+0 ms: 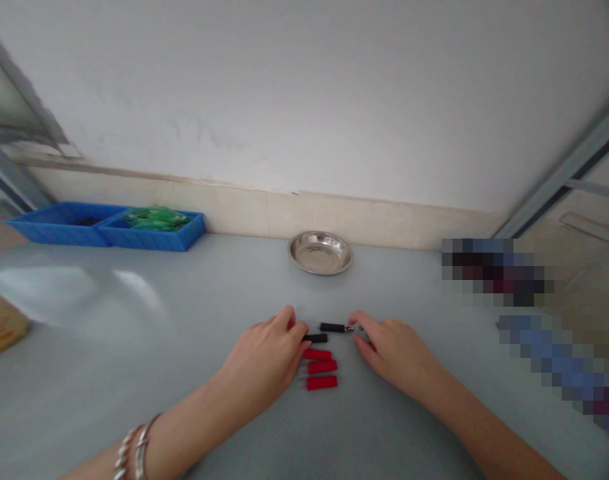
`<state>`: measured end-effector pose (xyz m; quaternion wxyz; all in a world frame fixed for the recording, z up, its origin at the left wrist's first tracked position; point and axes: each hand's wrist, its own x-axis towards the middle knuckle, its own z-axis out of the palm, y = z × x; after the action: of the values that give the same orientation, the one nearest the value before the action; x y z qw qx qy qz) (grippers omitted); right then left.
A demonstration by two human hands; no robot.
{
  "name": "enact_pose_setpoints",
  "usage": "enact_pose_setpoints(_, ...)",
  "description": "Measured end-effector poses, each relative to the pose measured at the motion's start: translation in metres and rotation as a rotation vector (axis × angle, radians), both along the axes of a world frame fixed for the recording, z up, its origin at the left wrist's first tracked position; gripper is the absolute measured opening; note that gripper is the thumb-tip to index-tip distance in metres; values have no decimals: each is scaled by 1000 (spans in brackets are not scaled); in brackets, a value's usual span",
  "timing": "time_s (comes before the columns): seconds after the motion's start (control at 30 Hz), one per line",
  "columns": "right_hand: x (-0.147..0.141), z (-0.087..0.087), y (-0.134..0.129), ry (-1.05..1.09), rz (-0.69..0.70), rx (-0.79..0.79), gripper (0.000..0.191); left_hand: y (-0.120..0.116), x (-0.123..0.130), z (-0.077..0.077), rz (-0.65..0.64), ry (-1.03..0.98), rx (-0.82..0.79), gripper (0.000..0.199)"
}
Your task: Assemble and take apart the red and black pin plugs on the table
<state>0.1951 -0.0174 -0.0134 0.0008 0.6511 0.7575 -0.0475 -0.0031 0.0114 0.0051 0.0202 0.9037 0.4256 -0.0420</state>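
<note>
My left hand [272, 343] has its thumb and index finger pinched at the left end of a small black cylindrical piece [316, 339]. Just beyond lies a second black piece [332, 327], with a thin metallic end pointing right. My right hand [392, 347] is close to that end, thumb and index finger apart with a small gap between them. Three red pieces of similar shape lie in a column nearer me: an upper one [318, 355], a middle one [323, 367] and a lower one [322, 383]. Thin pale tips show at the left of the lower two.
A round steel dish [320, 269] stands near the wall. At the back left, a blue two-part tray [149, 240] holds green items [157, 218] and something dark. A yellowish object [2, 323] is at the left edge. Blurred blocks cover the right side.
</note>
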Motion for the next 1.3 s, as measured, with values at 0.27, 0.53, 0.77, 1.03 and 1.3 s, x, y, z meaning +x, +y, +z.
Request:
enact_pose_setpoints(0.27,1,-1,1,101,-7,219,20,-1,1,0,-9,12,14,24)
enact_pose_setpoints(0.53,-5,-10,4,115,71,268,16,-1,0,0,-19,-11,4,25)
enact_pose_setpoints(0.77,-5,-13,6,122,117,275,13,-2,0,1,-33,-19,32,23)
enact_pose_setpoints(1.03,-5,-20,9,140,149,349,10,-3,0,1,-42,-54,36,23)
enact_pose_setpoints(1.3,0,-11,5,445,193,409,11,-3,-2,-4,25,-205,62,32)
